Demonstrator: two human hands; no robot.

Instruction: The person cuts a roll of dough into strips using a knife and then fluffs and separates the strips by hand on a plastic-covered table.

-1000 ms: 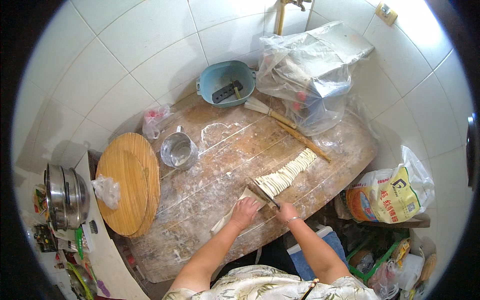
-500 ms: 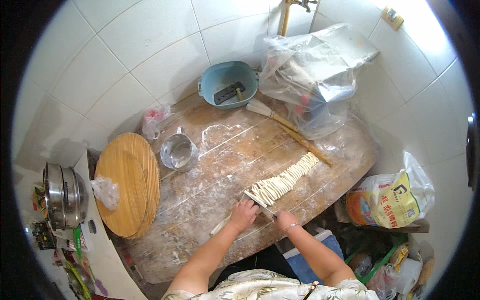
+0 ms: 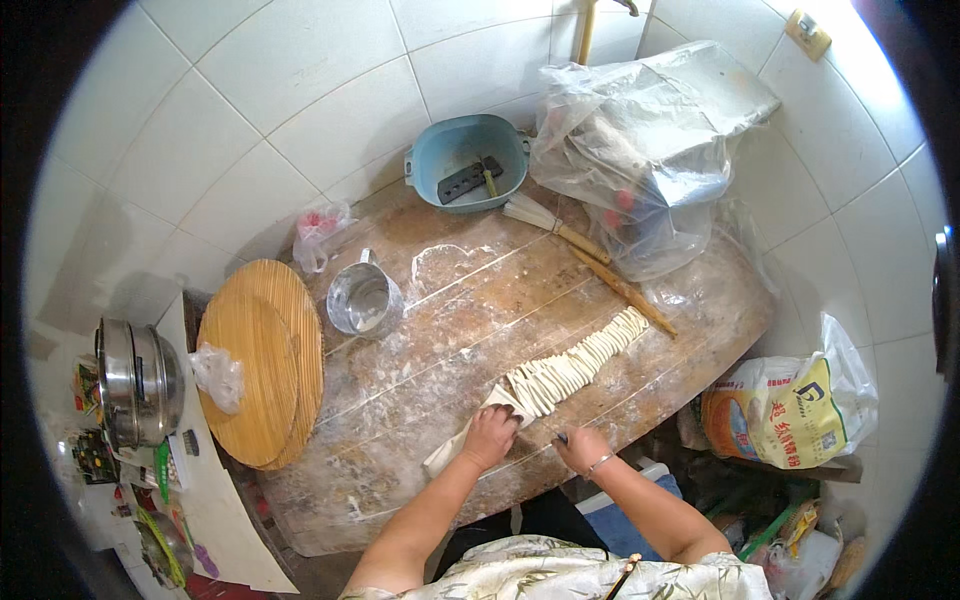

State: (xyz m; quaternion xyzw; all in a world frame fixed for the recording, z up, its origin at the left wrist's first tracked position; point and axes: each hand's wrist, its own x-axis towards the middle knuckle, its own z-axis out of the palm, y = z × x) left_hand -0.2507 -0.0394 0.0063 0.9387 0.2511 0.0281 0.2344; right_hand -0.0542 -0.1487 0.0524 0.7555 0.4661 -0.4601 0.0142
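A folded strip of pale dough (image 3: 447, 456) lies slantwise near the front of the floured wooden board (image 3: 400, 400). My left hand (image 3: 492, 434) presses on its far end, fingers curled over the dough. Just past those fingers, a row of cut noodle strips (image 3: 570, 370) runs up to the right, packed side by side. My right hand (image 3: 584, 453), a bracelet at its wrist, is closed around a knife (image 3: 562, 437). Only a dark bit of the knife shows at the fingers; its blade cannot be made out. The right hand is apart from the noodles.
A rolling pin (image 3: 628, 292) and a brush (image 3: 557, 228) lie beyond the noodles, beside a plastic-covered pile (image 3: 640, 150). Farther back are a blue basin (image 3: 468, 135) and a metal cup (image 3: 364, 300). Round wooden lids (image 3: 250, 365) stand left, a flour bag (image 3: 785, 405) right.
My right hand has moved slightly right and down, away from my left hand. The blade seen beside the left fingers no longer shows there. The whole view has shifted a little.
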